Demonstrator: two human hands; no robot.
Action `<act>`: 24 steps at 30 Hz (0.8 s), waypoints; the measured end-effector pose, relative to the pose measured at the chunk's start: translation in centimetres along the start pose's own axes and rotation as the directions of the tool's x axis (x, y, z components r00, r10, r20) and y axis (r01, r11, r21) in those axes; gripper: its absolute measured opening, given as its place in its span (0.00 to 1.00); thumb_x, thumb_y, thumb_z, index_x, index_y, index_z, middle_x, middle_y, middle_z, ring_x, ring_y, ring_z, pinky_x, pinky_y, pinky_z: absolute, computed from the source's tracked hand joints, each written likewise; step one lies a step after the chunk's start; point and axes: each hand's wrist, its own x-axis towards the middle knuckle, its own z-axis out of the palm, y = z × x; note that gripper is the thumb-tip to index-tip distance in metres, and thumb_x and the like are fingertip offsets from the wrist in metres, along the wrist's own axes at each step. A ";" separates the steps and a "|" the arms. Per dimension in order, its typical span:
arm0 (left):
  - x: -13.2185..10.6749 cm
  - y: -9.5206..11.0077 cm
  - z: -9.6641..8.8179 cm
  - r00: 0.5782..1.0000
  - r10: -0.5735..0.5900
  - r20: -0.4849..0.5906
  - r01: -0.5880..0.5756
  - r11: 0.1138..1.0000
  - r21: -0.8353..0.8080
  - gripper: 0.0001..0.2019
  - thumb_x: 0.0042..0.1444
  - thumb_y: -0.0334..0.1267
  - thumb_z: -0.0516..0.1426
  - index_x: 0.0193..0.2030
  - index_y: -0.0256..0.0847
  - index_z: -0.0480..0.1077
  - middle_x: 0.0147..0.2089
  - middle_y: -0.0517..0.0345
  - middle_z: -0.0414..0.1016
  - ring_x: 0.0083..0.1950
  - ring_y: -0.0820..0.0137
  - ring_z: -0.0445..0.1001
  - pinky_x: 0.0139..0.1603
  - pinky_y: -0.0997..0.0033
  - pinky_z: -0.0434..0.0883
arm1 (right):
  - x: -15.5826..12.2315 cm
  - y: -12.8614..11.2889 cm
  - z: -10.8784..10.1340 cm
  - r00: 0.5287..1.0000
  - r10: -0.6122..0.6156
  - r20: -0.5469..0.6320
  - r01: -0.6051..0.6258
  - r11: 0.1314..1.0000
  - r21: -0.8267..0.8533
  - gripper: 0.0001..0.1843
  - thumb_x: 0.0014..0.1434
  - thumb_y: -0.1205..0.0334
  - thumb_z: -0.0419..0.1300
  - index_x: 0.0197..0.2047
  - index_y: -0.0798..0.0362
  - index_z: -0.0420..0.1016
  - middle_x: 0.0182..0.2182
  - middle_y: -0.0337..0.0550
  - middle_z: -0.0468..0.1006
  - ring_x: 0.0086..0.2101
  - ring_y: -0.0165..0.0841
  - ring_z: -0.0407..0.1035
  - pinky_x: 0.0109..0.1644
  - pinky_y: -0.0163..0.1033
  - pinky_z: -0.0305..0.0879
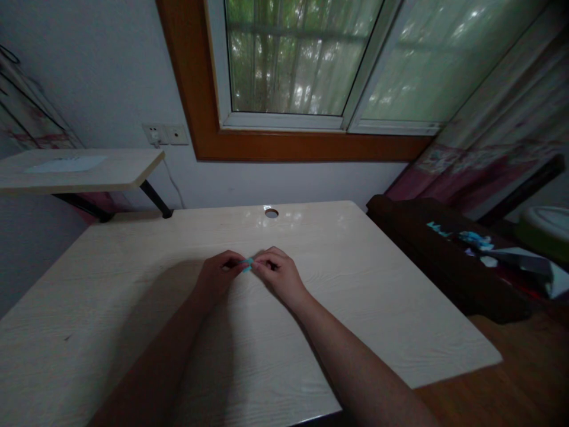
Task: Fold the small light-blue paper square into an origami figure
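With twelve o'clock toward the window (pixel 302 59), a small teal piece (pixel 247 266) is between the two hands over the tabletop (pixel 391 296), touching both, so neither is nearer. It lies toward three o'clock from the left hand (pixel 215 276) and toward nine from the right hand (pixel 281 276). Each grip is a closed pinch of thumb and fingers on it. Fingers cover much of the piece, so I cannot tell its long axis.
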 end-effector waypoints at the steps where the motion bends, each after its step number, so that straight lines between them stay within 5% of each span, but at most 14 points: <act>1: 0.0 0.0 0.0 0.999 -0.002 -0.033 0.001 1.000 -0.020 0.12 0.52 0.49 0.64 0.36 0.42 0.76 0.32 0.59 0.79 0.32 0.69 0.76 0.35 0.72 0.71 | 0.0 0.0 0.0 1.000 -0.002 0.001 0.002 1.000 -0.003 0.07 0.59 0.57 0.64 0.34 0.49 0.81 0.31 0.41 0.73 0.29 0.31 0.65 0.33 0.36 0.61; 8: 0.2 -0.1 0.1 0.991 -0.051 -0.123 0.035 0.991 -0.129 0.16 0.50 0.47 0.66 0.43 0.42 0.72 0.32 0.59 0.79 0.34 0.67 0.77 0.37 0.71 0.73 | -0.1 0.0 0.1 1.000 -0.014 0.020 0.014 1.000 -0.014 0.07 0.59 0.57 0.64 0.34 0.50 0.80 0.31 0.42 0.73 0.29 0.31 0.65 0.33 0.36 0.62; 16: 0.2 0.0 0.4 0.995 -0.084 -0.047 0.075 0.983 -0.167 0.16 0.50 0.45 0.66 0.42 0.43 0.70 0.30 0.62 0.78 0.33 0.69 0.77 0.36 0.72 0.72 | -0.1 -0.2 0.0 0.999 0.036 -0.012 -0.036 0.999 0.013 0.08 0.60 0.56 0.63 0.38 0.50 0.81 0.31 0.42 0.76 0.33 0.33 0.68 0.37 0.37 0.63; 24: 0.1 -0.1 0.5 0.997 -0.080 -0.010 0.076 0.971 -0.225 0.16 0.51 0.46 0.65 0.43 0.42 0.70 0.31 0.60 0.79 0.34 0.67 0.78 0.36 0.70 0.72 | -0.2 0.4 0.4 0.976 0.213 0.041 -0.217 0.957 0.195 0.09 0.57 0.56 0.64 0.36 0.53 0.79 0.27 0.40 0.77 0.28 0.30 0.68 0.33 0.35 0.63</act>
